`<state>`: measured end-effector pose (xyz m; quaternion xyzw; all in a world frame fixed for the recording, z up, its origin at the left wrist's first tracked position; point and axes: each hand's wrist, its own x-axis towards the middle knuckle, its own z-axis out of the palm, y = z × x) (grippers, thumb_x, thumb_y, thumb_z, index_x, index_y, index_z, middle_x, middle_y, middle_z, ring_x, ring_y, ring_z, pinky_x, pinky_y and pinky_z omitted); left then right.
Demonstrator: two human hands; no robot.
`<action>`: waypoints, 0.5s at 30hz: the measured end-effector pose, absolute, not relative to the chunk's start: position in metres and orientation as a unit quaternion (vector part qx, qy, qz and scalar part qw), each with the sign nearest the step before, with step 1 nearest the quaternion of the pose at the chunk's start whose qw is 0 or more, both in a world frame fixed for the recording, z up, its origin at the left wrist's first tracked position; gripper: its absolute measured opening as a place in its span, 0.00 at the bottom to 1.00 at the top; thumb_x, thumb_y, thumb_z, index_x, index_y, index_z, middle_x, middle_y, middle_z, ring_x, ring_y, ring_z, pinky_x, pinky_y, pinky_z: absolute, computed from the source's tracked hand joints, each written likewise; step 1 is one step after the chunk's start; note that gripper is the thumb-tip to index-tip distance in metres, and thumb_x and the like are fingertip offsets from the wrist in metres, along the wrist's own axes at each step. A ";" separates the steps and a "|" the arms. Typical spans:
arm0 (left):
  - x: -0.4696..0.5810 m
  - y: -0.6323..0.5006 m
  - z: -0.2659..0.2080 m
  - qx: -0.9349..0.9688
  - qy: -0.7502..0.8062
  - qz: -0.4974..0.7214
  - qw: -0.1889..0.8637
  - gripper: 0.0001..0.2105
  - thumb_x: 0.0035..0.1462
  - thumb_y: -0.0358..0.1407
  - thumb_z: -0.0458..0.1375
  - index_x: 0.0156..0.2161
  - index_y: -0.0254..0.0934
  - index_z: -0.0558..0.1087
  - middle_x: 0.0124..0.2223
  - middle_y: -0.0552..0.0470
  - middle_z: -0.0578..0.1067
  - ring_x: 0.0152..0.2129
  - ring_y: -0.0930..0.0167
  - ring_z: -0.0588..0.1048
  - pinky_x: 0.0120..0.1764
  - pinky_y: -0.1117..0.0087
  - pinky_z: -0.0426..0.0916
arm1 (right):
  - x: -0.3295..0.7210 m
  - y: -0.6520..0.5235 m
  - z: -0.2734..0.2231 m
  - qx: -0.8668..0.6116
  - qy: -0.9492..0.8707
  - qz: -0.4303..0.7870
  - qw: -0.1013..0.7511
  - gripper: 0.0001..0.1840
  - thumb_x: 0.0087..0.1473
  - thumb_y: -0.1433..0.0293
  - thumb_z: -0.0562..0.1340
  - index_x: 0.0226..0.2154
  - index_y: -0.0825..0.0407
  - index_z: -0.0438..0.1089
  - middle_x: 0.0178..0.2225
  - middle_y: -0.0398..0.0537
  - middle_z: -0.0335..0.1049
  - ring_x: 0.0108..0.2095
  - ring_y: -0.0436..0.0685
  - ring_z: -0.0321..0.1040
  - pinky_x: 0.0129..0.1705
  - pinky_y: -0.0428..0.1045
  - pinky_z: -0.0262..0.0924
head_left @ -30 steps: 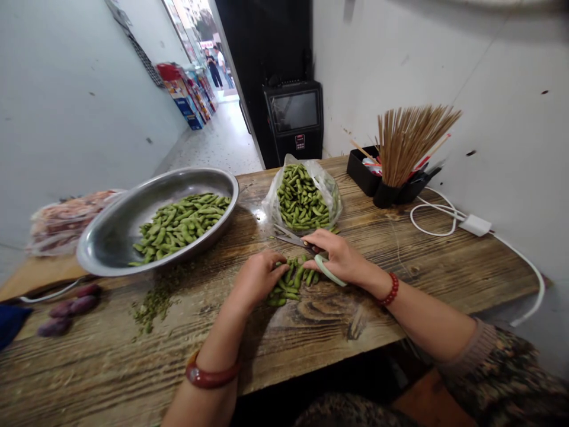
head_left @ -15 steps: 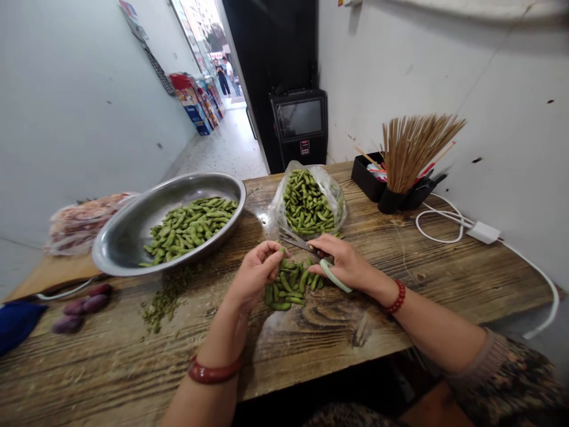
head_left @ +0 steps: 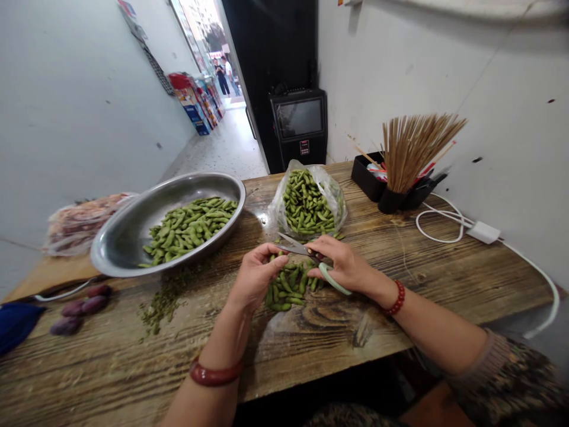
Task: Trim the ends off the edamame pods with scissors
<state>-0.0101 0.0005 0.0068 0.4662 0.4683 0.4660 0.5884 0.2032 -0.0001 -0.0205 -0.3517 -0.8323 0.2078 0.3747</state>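
Observation:
My right hand (head_left: 340,264) is closed round the pale green handles of a pair of scissors (head_left: 329,277). Their blades are spread and point left, reaching my left fingertips. My left hand (head_left: 258,274) pinches a green edamame pod, mostly hidden by the fingers. Below both hands lies a small pile of edamame pods (head_left: 288,287) on the wooden table (head_left: 338,344). Just beyond the hands, a clear plastic bag (head_left: 338,204) stands open, full of pods. A wide steel basin (head_left: 120,237) to the left holds more pods on its right side.
Dark green trimmings (head_left: 162,302) lie by the basin, with several purple-red bulbs (head_left: 95,303) further left. A bag of raw meat (head_left: 80,225) sits behind. At right are bundled skewers (head_left: 409,154), a black box (head_left: 367,178) and a white cable with an adapter (head_left: 484,232).
The scissor blades have opened and lifted to my left fingertips. My left hand has turned slightly, so the pod shows less.

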 end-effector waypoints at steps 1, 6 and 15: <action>-0.010 0.001 0.006 0.465 0.467 0.474 0.584 0.10 0.39 0.33 0.69 0.27 0.34 0.73 0.21 0.60 0.67 0.14 0.82 0.57 0.18 0.80 0.51 | 0.203 0.000 -0.020 -0.349 -0.836 0.202 0.372 0.27 0.48 0.68 0.68 0.51 0.54 0.65 0.42 0.53 0.66 0.37 0.55 0.66 0.41 0.51 0.65; -0.009 0.002 0.004 0.511 0.464 0.473 0.548 0.08 0.40 0.33 0.68 0.27 0.34 0.74 0.26 0.55 0.73 0.22 0.76 0.67 0.25 0.77 0.61 | 0.201 -0.001 -0.018 -0.331 -0.845 0.198 0.369 0.30 0.47 0.67 0.69 0.52 0.52 0.64 0.41 0.53 0.67 0.39 0.57 0.66 0.42 0.52 0.64; -0.006 0.002 -0.004 0.557 0.459 0.449 0.526 0.07 0.41 0.34 0.68 0.26 0.34 0.76 0.29 0.50 0.77 0.27 0.71 0.72 0.33 0.71 0.66 | 0.199 -0.003 -0.017 -0.317 -0.853 0.204 0.361 0.31 0.46 0.67 0.69 0.53 0.51 0.63 0.41 0.52 0.66 0.40 0.58 0.66 0.43 0.53 0.64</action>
